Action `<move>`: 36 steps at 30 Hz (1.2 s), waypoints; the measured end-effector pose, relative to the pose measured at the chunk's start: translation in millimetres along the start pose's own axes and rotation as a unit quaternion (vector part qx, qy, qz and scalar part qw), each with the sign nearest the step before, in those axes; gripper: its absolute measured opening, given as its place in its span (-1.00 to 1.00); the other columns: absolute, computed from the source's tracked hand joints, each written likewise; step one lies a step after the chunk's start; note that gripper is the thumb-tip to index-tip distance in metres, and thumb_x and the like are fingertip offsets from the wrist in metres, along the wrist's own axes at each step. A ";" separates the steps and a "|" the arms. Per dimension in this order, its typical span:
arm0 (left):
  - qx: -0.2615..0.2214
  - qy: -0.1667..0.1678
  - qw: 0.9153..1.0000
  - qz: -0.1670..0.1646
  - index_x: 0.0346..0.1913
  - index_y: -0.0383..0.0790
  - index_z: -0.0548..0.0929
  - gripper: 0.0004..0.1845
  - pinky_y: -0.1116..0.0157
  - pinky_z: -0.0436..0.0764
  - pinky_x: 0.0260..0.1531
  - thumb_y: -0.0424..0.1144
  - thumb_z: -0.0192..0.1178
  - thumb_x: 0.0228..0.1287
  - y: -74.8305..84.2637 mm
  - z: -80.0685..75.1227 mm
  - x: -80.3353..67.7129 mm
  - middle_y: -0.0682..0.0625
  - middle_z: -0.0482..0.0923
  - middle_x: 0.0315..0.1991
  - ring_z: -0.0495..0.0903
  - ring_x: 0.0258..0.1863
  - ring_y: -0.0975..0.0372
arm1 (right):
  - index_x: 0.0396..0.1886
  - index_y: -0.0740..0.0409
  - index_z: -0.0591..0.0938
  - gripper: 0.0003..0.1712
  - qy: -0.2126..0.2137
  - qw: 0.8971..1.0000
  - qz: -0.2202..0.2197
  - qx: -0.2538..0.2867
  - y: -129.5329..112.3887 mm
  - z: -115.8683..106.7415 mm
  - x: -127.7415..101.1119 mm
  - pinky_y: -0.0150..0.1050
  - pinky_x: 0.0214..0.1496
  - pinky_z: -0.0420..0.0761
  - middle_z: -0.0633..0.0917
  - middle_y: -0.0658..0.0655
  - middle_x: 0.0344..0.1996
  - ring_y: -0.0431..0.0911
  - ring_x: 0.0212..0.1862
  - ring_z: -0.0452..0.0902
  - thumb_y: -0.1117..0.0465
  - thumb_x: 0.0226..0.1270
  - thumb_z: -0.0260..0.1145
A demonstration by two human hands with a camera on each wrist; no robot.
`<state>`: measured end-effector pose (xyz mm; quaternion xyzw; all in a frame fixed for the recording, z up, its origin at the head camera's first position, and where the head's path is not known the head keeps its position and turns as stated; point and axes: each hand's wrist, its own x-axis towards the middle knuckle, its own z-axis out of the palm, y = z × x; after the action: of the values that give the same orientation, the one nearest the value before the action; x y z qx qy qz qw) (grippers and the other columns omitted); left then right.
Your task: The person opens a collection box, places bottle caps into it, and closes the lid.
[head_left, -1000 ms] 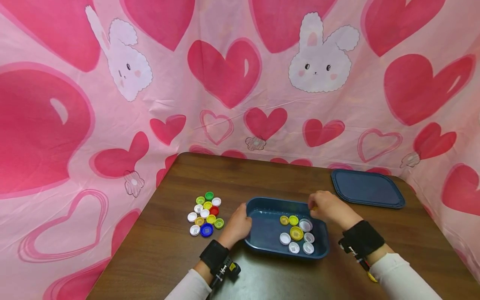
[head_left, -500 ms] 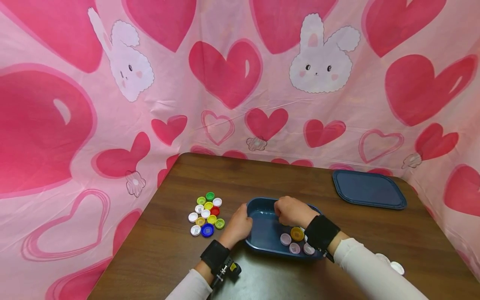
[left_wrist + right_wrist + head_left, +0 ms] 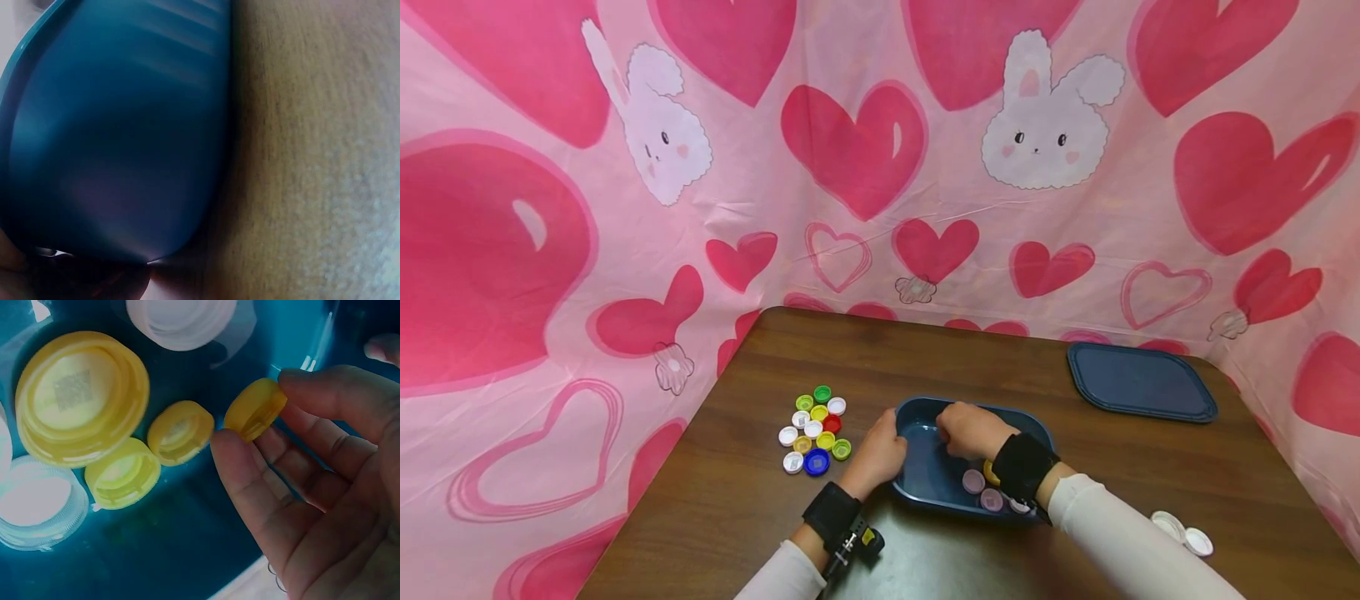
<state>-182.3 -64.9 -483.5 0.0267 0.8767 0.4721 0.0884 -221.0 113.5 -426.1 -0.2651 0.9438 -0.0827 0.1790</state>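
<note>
My left hand (image 3: 882, 454) grips the left rim of a deep blue tray (image 3: 917, 493); the left wrist view shows mostly the tray's outer wall (image 3: 125, 144). Inside the tray, my right hand (image 3: 976, 431) pinches a small orange-yellow bottle cap (image 3: 255, 410) between thumb and fingers. Right beside it lies another small orange cap (image 3: 181, 432). A lime-yellow cap (image 3: 122, 473), a large yellow cap (image 3: 82, 400) and several white or clear caps (image 3: 181, 319) lie on the tray floor. In the head view, the right hand and wrist hide some of these caps.
A cluster of mixed-colour bottle caps (image 3: 813, 428) lies on the brown table (image 3: 865, 350) left of the tray. White caps (image 3: 1182, 532) sit by the right sleeve. A flat blue lid (image 3: 1142, 382) rests at the back right. A heart-print cloth (image 3: 853, 150) hangs behind the table.
From the tray's back right corner, my right hand has moved left inside the tray with the orange-yellow cap. White caps beside the right sleeve have come into view. The left hand stays on the rim.
</note>
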 end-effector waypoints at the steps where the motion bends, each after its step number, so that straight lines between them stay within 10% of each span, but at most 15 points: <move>1: 0.000 0.000 1.000 -0.001 0.43 -0.46 0.25 -0.47 -0.21 0.41 0.28 -0.42 0.02 0.46 -0.1 0.1 0.0 -0.34 0.37 0.36 0.44 0.30 -0.16 | -0.47 0.06 0.60 -0.81 -0.001 1.000 0.002 0.000 0.4 1.1 0.6 -0.16 -0.25 0.61 0.53 0.01 -0.47 -0.08 -0.38 0.44 0.33 0.23 0.47; 17: 0.010 0.009 1.000 0.013 0.41 -0.47 0.27 -0.49 -0.19 0.41 0.29 -0.43 0.01 0.46 0.8 0.2 1.1 -0.35 0.40 0.32 0.46 0.27 -0.15 | -0.25 0.17 0.71 -0.91 0.055 0.998 0.002 0.022 19.6 -29.4 -20.4 -0.17 -0.20 0.70 0.63 0.03 -0.40 -0.08 -0.35 0.50 0.29 0.28 0.44; 30: 0.009 0.009 1.000 0.013 0.44 -0.47 0.24 -0.46 -0.19 0.40 0.31 -0.40 0.00 0.47 -1.2 -1.7 0.9 -0.35 0.37 0.36 0.44 0.30 -0.15 | -0.24 0.15 0.70 -0.90 0.153 0.984 0.075 0.049 104.0 -48.4 -107.6 -0.05 -0.23 0.66 0.67 0.03 -0.38 -0.06 -0.32 0.51 0.22 0.31 0.37; 36: 0.019 0.015 0.999 0.026 0.42 -0.49 0.26 -0.47 -0.18 0.38 0.32 -0.41 0.01 0.44 -1.4 -0.4 1.5 -0.37 0.39 0.34 0.45 0.30 -0.16 | -0.23 0.22 0.68 -0.87 0.122 0.986 0.104 0.055 140.9 -34.5 -142.9 -0.01 -0.22 0.64 0.66 0.05 -0.38 -0.02 -0.30 0.53 0.25 0.29 0.35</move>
<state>-183.8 -65.9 -484.7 0.0442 0.8859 0.4575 0.0625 -186.9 310.5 -387.6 -0.1435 0.9750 -0.1471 0.0846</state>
